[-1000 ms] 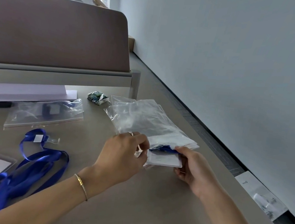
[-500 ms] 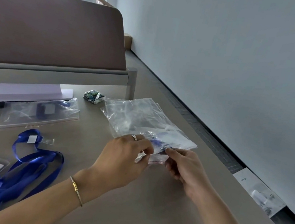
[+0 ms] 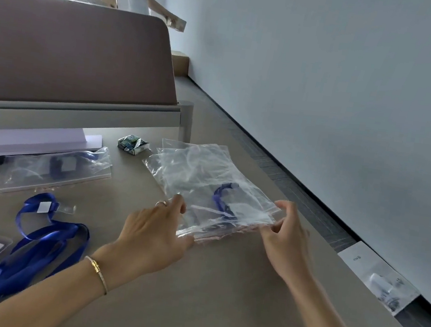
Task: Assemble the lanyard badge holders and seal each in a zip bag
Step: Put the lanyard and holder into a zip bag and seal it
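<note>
Zip bag (image 3: 205, 187) lying flat, long axis running away-left, both hands' fingers pinching near corners

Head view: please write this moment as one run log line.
step: sealing | zip bag: lanyard inside | left hand, right hand: pinching bag mouth

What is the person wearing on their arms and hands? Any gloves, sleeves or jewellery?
No gloves and no sleeves in view: both forearms are bare. The left hand has a thin ring on one finger, and a slim gold-coloured bracelet sits at that wrist. The right hand shows no jewellery or watch.
</note>
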`<state>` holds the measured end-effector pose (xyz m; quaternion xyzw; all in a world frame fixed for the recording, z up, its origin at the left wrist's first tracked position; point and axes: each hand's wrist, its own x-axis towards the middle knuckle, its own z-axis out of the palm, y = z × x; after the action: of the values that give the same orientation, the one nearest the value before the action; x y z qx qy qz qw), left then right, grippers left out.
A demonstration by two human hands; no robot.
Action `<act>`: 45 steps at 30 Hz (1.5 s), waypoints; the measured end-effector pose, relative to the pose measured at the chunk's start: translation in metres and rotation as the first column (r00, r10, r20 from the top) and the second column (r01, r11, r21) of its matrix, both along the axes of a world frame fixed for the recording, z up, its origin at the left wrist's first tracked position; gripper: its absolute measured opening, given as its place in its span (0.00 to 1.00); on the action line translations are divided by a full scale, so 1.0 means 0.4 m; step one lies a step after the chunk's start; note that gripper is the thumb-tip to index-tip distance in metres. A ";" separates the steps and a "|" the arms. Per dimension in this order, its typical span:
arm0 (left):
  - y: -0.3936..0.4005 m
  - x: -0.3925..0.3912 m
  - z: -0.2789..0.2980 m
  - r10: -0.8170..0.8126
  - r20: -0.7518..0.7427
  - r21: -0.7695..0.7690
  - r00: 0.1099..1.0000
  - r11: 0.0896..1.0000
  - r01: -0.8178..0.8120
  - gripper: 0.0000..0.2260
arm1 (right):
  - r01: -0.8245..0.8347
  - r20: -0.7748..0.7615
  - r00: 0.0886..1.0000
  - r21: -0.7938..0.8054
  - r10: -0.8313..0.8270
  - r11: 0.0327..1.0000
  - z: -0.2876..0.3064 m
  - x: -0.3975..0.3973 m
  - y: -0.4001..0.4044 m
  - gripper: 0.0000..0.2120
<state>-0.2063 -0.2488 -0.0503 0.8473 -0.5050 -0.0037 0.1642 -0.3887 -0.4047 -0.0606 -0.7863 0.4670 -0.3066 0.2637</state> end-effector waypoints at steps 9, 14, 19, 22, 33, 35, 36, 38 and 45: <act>0.029 0.051 -0.010 0.147 -0.265 -0.101 0.953 0.979 -0.179 0.06 | -0.235 0.290 0.942 0.201 0.171 0.951 -0.010 0.019 0.008 0.08; 0.040 0.076 0.018 0.051 -0.788 -0.251 0.613 0.883 -0.396 0.03 | -0.329 0.484 0.863 0.329 0.141 0.885 0.027 0.023 0.032 0.08; 0.057 0.084 0.077 0.027 -0.865 -0.266 0.501 0.822 -0.503 0.03 | -0.357 0.545 0.826 0.306 0.145 0.882 0.097 0.050 0.041 0.08; 0.061 0.087 0.130 -0.017 -0.864 -0.324 0.503 0.783 -0.531 0.03 | -0.363 0.555 0.813 0.246 0.176 0.899 0.154 0.067 0.049 0.08; 0.136 0.088 0.355 -0.348 -0.797 -0.598 0.493 0.565 -0.569 0.03 | -0.338 0.660 0.716 0.041 0.228 0.940 0.353 0.097 0.129 0.16; 0.165 0.079 0.384 -0.362 -0.765 -0.638 0.532 0.537 -0.552 0.03 | -0.333 0.675 0.696 0.004 0.243 0.943 0.379 0.092 0.159 0.18; 0.181 0.073 0.396 -0.366 -0.748 -0.657 0.553 0.522 -0.544 0.03 | -0.331 0.679 0.690 -0.012 0.251 0.943 0.389 0.090 0.173 0.18; 0.214 0.060 0.417 -0.363 -0.719 -0.688 0.593 0.496 -0.530 0.04 | -0.336 0.678 0.681 -0.049 0.278 0.941 0.406 0.087 0.202 0.19; 0.300 0.035 0.476 -0.409 -0.642 -0.761 0.648 0.436 -0.479 0.08 | -0.253 0.680 0.660 -0.198 0.318 0.947 0.456 0.096 0.259 0.19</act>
<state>-0.1923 -0.1286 0.1403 0.5478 -0.2850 -0.0857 0.7818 -0.3503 -0.3011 0.1219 -0.6834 0.1881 -0.5575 0.4322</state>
